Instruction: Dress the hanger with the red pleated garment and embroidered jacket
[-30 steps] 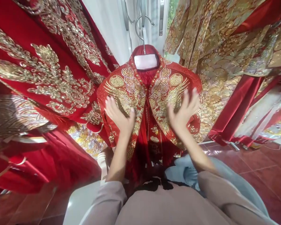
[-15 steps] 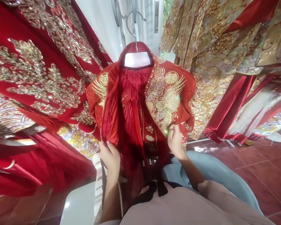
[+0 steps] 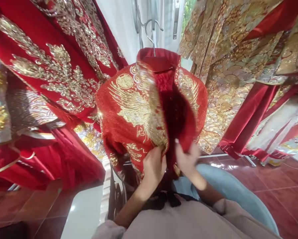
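A red jacket (image 3: 134, 109) with gold and silver embroidery hangs in front of me on a hanger (image 3: 151, 36) with a metal hook. Its front is partly parted, and dark red lining shows between the two panels. My left hand (image 3: 154, 166) is closed around the lower front edge of the left-hand panel. At the right-hand panel, my right hand (image 3: 188, 159) is blurred by motion, with its fingers curled at the red lining edge. The jacket's back is hidden.
Red garments with silver beading (image 3: 64, 63) crowd the left side. Gold patterned garments (image 3: 228, 76) hang on the right. A pale blue rounded seat (image 3: 238, 189) stands at lower right, and a white panel (image 3: 81, 209) at lower left, above a reddish tiled floor (image 3: 278, 199).
The left-hand panel, folded back before, now lies forward with its embroidery showing. My left hand moved right, bringing it toward the middle. The right-hand panel now turns its lining outward.
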The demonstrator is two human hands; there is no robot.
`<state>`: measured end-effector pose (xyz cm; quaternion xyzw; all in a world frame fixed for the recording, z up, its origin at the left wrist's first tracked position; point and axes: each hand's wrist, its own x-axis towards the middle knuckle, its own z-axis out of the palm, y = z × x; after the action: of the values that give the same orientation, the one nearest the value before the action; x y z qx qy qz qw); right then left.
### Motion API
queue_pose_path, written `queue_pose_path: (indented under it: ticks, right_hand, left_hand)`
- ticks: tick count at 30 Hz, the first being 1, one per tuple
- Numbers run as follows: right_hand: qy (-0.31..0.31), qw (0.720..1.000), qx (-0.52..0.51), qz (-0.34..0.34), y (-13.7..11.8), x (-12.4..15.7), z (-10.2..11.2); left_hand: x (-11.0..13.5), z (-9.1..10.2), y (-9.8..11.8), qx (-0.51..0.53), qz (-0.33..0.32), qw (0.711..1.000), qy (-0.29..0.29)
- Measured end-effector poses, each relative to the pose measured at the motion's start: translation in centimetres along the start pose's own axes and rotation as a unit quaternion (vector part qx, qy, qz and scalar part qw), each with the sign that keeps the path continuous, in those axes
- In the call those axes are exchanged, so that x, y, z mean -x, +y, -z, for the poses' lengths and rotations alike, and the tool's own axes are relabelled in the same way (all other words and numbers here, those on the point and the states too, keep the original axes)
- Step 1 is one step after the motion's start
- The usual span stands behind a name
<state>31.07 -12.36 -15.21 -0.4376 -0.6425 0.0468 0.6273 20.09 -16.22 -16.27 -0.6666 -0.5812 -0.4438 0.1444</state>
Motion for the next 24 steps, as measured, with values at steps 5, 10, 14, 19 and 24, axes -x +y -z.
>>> queue_pose_path:
  ticks: [5, 10, 14, 19, 24]
  right_hand:
    - [-0.156, 0.979, 0.097, -0.090, 5.9, 2.1, -4.3]
    - [-0.066, 0.975, 0.187, -0.096, 11.6, 3.2, -2.5]
    - [-0.143, 0.957, 0.191, -0.166, 11.0, 4.2, -1.1]
    - [-0.185, 0.980, 0.071, -0.017, 4.0, 6.8, -1.5]
    - [-0.425, 0.884, 0.178, -0.083, 2.4, 4.8, -2.8]
  left_hand:
    - [1.2, -6.4, -4.9, -0.091, 0.090, 0.988, -0.088]
    - [6.4, -6.7, -8.9, -0.154, 0.171, 0.972, -0.053]
    - [9.8, -5.5, -8.4, -0.083, 0.174, 0.978, -0.077]
    - [10.4, -5.7, -4.2, 0.138, 0.024, 0.990, -0.012]
    - [8.9, -8.2, -6.5, 0.094, 0.073, 0.991, -0.058]
